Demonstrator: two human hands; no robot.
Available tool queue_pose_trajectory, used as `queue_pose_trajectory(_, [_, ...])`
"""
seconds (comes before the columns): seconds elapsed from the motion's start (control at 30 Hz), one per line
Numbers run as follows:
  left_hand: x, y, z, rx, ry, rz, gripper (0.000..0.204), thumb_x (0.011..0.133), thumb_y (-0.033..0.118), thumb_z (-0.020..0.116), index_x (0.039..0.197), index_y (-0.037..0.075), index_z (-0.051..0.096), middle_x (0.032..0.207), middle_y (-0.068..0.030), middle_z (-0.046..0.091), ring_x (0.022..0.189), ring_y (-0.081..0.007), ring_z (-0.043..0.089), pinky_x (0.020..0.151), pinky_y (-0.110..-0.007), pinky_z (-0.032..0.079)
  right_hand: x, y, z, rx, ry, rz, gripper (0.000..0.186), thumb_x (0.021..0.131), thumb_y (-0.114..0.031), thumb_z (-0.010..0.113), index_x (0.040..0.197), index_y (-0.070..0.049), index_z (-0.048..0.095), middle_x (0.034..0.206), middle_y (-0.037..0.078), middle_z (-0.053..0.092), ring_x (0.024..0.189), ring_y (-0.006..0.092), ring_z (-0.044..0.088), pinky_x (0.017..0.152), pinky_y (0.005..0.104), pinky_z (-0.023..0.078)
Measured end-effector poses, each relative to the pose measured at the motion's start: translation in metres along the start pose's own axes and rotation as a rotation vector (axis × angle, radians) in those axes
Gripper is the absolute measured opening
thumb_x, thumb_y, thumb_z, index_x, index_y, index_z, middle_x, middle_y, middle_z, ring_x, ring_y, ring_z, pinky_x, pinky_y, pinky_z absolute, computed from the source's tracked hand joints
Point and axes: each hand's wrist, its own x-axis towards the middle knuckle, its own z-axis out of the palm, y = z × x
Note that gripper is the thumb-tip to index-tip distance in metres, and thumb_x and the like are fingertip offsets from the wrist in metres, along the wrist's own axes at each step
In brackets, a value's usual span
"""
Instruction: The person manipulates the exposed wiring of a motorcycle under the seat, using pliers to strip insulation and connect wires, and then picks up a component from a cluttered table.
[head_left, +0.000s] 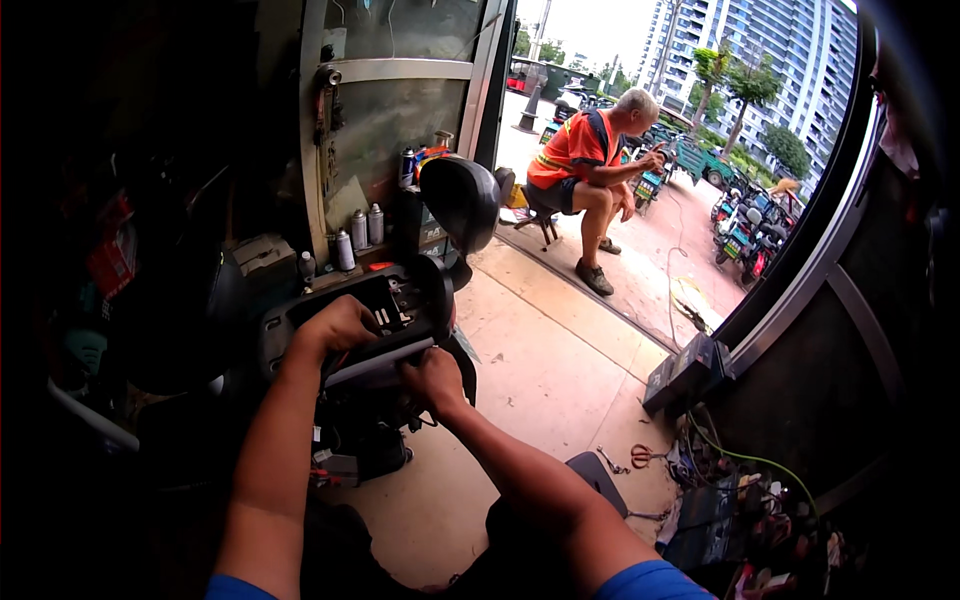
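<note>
A black scooter body (285, 340) stands at center-left with an open compartment (400, 300) showing metal fittings and a silver bar (380, 362) along its near side. My left hand (340, 325) is at the compartment's near left, fingertips bent down and partly hidden. Just below the bar's right end, my right hand (435, 380) has its fingers curled against the scooter; what they hold is hidden. Behind the compartment rises a rounded black padded piece (460, 200).
Spray cans (360, 230) line the left door (390, 70). A person in an orange vest (570, 150) sits on a stool outside the doorway, near parked scooters (750, 230). Boxy batteries (680, 370), tangled cables, scissors (640, 457) and a grey pad (590, 475) lie at right.
</note>
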Motion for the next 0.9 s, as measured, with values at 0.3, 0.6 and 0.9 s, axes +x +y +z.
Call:
queue_pose_trajectory(0.3, [-0.003, -0.007, 0.006, -0.166, 0.049, 0.138, 0.037, 0.073, 0.013, 0.084, 0.107, -0.001, 0.079, 0.096, -0.0113, 0.079, 0.086, -0.016, 0.071, 0.085, -0.032, 0.055, 0.001, -0.012, -0.023, 0.08, -0.182, 0.053, 0.041, 0.077, -0.032, 0.07, 0.07, 0.008, 0.069, 0.066, 0.024, 0.067, 0.067, 0.0373, 0.072, 0.068, 0.0447, 0.057])
queue_pose_trajectory(0.6, [0.0, 0.002, 0.005, -0.048, -0.013, 0.014, 0.039, 0.074, 0.013, 0.083, 0.112, 0.001, 0.078, 0.098, -0.0123, 0.079, 0.089, -0.0152, 0.071, 0.086, -0.03, 0.055, 0.0, 0.01, -0.002, 0.579, -0.225, 0.152, 0.031, 0.089, -0.021, 0.073, 0.103, 0.006, 0.074, 0.081, 0.01, 0.074, 0.066, 0.0175, 0.069, 0.061, 0.0324, 0.055])
queue_pose_trajectory(0.9, [-0.006, 0.007, 0.002, -0.17, -0.028, 0.034, 0.036, 0.079, 0.016, 0.08, 0.112, 0.001, 0.078, 0.102, -0.0126, 0.079, 0.092, -0.0173, 0.072, 0.089, -0.032, 0.055, -0.001, 0.033, 0.029, 0.367, -0.183, -0.011, 0.025, 0.09, -0.022, 0.07, 0.103, -0.001, 0.076, 0.089, 0.015, 0.076, 0.078, 0.0273, 0.073, 0.072, 0.0388, 0.057])
